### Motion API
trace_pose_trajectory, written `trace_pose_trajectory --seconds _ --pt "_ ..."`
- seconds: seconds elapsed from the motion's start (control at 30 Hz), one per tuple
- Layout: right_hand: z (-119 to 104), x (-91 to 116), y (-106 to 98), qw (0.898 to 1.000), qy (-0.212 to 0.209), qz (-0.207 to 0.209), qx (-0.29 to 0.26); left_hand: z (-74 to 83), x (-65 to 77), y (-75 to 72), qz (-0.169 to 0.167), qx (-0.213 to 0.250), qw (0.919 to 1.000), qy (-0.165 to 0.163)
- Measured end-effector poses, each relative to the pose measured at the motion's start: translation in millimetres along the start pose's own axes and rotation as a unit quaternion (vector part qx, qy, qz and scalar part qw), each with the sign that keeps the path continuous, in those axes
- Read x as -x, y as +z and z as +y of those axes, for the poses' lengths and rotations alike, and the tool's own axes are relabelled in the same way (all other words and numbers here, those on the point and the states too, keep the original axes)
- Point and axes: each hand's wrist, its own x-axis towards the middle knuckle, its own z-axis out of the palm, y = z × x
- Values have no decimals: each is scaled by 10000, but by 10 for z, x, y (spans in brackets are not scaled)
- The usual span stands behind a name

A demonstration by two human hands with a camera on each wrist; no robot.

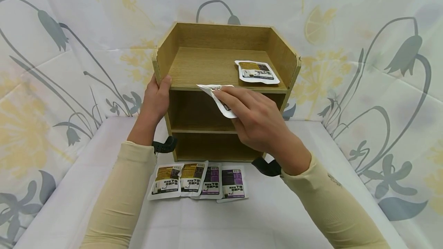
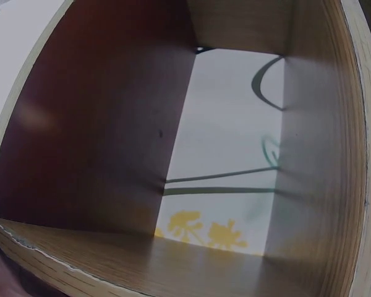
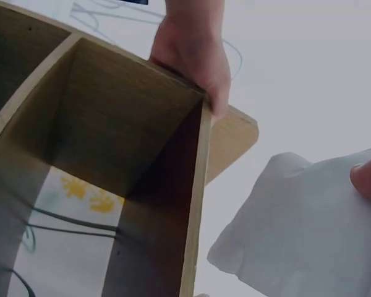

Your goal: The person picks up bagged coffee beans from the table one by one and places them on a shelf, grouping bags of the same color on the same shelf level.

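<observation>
A white pouch (image 1: pixel 221 101) with a printed label is pinched in my right hand (image 1: pixel 257 120), held tilted in front of the top shelf's front edge. In the right wrist view the plain white back of this pouch (image 3: pixel 303 229) faces the camera, with the thumb pressed on it. My left hand (image 1: pixel 156 97) grips the left side of the wooden shelf unit (image 1: pixel 221 41), thumb by the top board's front corner. Another pouch (image 1: pixel 257 72), with a brown and white label, lies flat at the right of the top shelf.
On the white tabletop before the unit several pouches lie in an overlapping row, brown-labelled pouches (image 1: pixel 166 181) at left and purple-labelled pouches (image 1: pixel 232 183) at right. Raised side walls edge the top shelf. A patterned cloth (image 1: pixel 363 68) hangs behind and at both sides.
</observation>
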Motion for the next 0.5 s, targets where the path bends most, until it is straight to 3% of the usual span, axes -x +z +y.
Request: trace_pose_trajectory --seconds 0.5 --pt "67 -141 168 9978 69 -460 467 -11 -7 8 53 38 10000 19"
